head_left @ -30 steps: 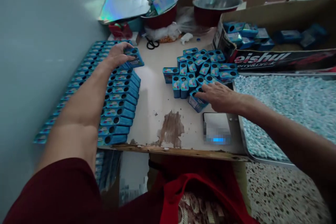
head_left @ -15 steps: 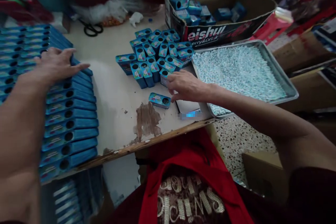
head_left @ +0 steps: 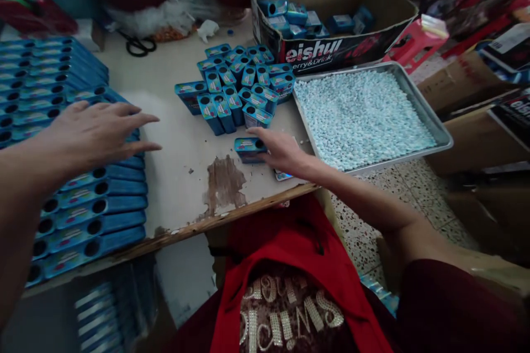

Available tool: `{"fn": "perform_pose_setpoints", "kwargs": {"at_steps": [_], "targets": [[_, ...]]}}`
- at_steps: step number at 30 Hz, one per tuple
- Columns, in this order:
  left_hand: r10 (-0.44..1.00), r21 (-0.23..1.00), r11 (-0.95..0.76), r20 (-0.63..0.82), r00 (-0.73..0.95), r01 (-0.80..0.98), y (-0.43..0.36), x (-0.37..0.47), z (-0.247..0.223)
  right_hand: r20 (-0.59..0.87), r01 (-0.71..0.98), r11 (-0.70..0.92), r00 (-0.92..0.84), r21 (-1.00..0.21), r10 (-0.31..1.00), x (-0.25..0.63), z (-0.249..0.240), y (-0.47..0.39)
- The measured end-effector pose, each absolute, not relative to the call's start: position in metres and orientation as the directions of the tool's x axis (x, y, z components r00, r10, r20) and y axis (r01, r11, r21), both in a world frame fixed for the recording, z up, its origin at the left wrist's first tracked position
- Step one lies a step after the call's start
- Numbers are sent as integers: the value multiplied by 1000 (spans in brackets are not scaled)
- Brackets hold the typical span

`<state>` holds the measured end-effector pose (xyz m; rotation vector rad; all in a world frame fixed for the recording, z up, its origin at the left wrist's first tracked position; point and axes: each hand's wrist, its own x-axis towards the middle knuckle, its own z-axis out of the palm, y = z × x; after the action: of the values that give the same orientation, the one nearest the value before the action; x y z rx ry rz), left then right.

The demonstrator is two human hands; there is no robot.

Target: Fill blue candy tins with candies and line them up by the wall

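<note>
Touching a blue tin (head_left: 249, 149) near mid-frame with my right hand (head_left: 285, 152), I cannot tell whether those fingers grip it. My left hand (head_left: 93, 131) is open, fingers spread, over the rows of tins (head_left: 124, 205) at the frame's left.

1 tray (head_left: 444, 137) lies before 1 carton (head_left: 351, 54), right of loose containers (head_left: 223, 115); container rows (head_left: 120, 205) left
</note>
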<state>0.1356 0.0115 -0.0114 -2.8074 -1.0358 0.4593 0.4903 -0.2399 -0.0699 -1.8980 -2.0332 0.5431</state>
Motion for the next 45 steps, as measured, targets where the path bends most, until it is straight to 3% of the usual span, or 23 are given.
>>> {"fn": "perform_pose_setpoints", "kwargs": {"at_steps": [5, 8, 12, 15, 20, 23, 25, 28, 30, 32, 33, 35, 37, 40, 45], "targets": [[619, -269, -783, -263, 740, 560, -50, 119, -9, 3, 819, 89, -106, -567, 994, 559, -55, -268], [586, -205, -810, -270, 764, 549, -77, 122, -24, 14, 766, 68, -77, -639, 997, 587, -63, -287], [560, -62, -823, -249, 790, 564, -106, 132, -49, 158, 698, 84, 42, -711, 987, 638, -65, -294], [583, 21, -801, -200, 787, 599, -122, 135, -63, 168, 818, -49, 176, -574, 970, 684, -64, -303], [636, 136, -738, -188, 749, 661, -137, 126, -74, -216, 980, -127, 91, -156, 972, 710, -89, -344], [659, 108, -720, -205, 724, 686, -140, 130, -74, -189, 992, -124, 120, -9, 975, 702, -103, -352], [630, 117, -745, -201, 750, 657, -141, 142, -74, -184, 990, -143, 140, -3, 973, 700, -106, -342], [561, 170, -800, -125, 818, 575, -145, 165, -73, -134, 958, -254, 236, -135, 962, 705, -106, -318], [530, 190, -824, -71, 845, 534, -148, 177, -75, -46, 826, -376, 395, -420, 918, 710, -103, -307], [525, 201, -828, -50, 850, 523, -150, 182, -77, -85, 475, -411, 568, -778, 819, 714, -100, -304], [528, 208, -824, -57, 848, 527, -151, 183, -79, -164, 255, -382, 600, -889, 783, 715, -98, -305], [529, 234, -813, -86, 844, 534, -150, 183, -82, -304, -88, -312, 572, -946, 762, 716, -94, -311], [514, 282, -805, -108, 851, 522, -151, 188, -84, -329, -199, -262, 549, -944, 768, 715, -92, -318], [516, 390, -775, -64, 854, 497, -158, 207, -87, -274, -119, -255, 601, -960, 751, 712, -94, -323], [730, 619, -583, 115, 674, 526, -189, 266, -100, -89, 120, -199, 597, -973, 797, 706, -102, -316]]}}
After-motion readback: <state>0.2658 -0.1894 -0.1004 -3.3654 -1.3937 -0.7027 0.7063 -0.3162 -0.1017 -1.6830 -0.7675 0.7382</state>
